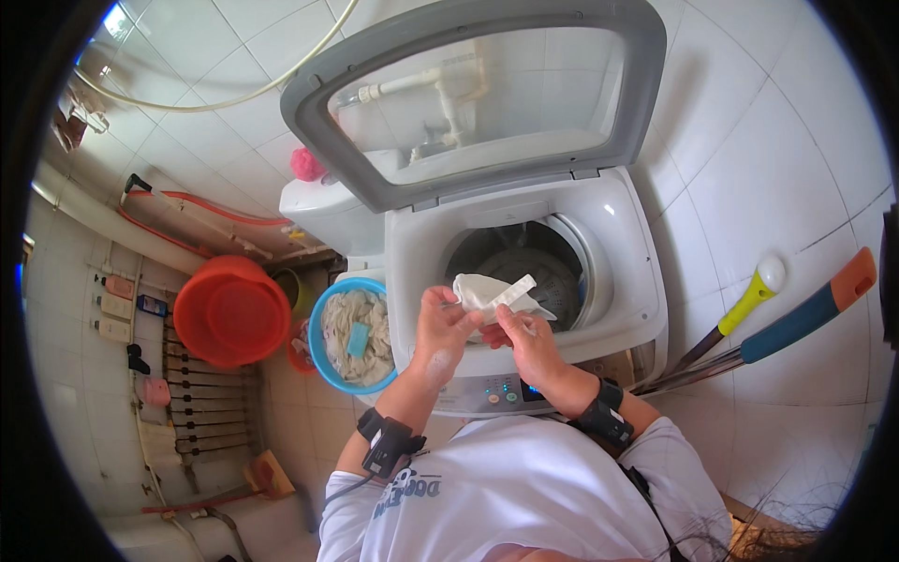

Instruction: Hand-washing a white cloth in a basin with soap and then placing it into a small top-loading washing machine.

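Above the front rim of an open top-loading washing machine (414, 281), my left hand (446, 327) and my right hand (527, 337) hold a small white cloth (484, 291) between them. The fingers of both hands pinch it, and a narrow white band on it slants up to the right. Suds cling to my left wrist. Behind the cloth lies the metal drum (537, 263), whose contents I cannot make out. The machine's grey-framed lid (463, 179) stands raised. Lights glow on the control panel (484, 397).
To the left, a blue basin (319, 358) holds wet, pale cloths (351, 316) with a turquoise soap bar (358, 339) on them. Beyond it sits a red tub (232, 309). A toilet cistern (323, 211) adjoins the machine. Mop handles (786, 330) lean at the right.
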Available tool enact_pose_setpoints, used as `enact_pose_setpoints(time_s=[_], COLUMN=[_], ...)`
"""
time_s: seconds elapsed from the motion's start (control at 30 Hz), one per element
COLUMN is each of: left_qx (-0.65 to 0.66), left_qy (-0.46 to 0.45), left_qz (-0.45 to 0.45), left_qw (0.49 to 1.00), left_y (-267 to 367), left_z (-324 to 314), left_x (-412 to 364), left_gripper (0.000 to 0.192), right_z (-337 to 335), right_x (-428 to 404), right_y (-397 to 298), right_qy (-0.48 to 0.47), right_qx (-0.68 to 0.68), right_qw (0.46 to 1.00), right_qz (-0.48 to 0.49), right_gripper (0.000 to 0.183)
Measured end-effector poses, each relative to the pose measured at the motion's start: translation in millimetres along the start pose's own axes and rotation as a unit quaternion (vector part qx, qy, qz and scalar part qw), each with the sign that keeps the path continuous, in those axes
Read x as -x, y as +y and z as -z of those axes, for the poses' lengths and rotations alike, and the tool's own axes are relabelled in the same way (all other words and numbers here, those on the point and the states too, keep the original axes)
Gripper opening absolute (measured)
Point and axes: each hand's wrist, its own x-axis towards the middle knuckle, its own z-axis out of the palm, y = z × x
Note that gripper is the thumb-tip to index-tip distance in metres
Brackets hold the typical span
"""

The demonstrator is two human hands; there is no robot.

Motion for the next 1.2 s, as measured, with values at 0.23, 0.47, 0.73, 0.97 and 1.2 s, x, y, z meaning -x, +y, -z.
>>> enact_pose_setpoints(time_s=[0.23, 0.47, 0.73, 0.97, 1.2], left_qx=[-0.095, -0.511, -0.264, -0.186, -0.366], left_qy=[-0.052, -0.104, -0.112, -0.116, -0.080], left_qz=[-0.008, -0.243, -0.022, -0.223, -0.409], left_qw=[0.994, 0.818, 0.958, 0.950, 0.832], left_y=[1, 22, 26, 12, 30], left_z=[8, 19, 15, 39, 32], left_x=[3, -8, 1, 5, 17], left_gripper=[0.036, 0.014, 0.020, 0.013, 0.020], right_z=[12, 18, 13, 11, 7], right_x=[-14, -18, -10, 0, 3], right_y=[-6, -7, -10, -16, -18], right_qy=[0.039, -0.005, -0.060, -0.118, -0.181], right_qx=[-0.050, -0.207, -0.195, 0.025, -0.046], right_qw=[0.998, 0.977, 0.979, 0.988, 0.975], right_qz=[-0.008, -0.044, -0.022, 0.091, 0.125], right_gripper=[0.045, 0.032, 0.031, 0.017, 0.037])
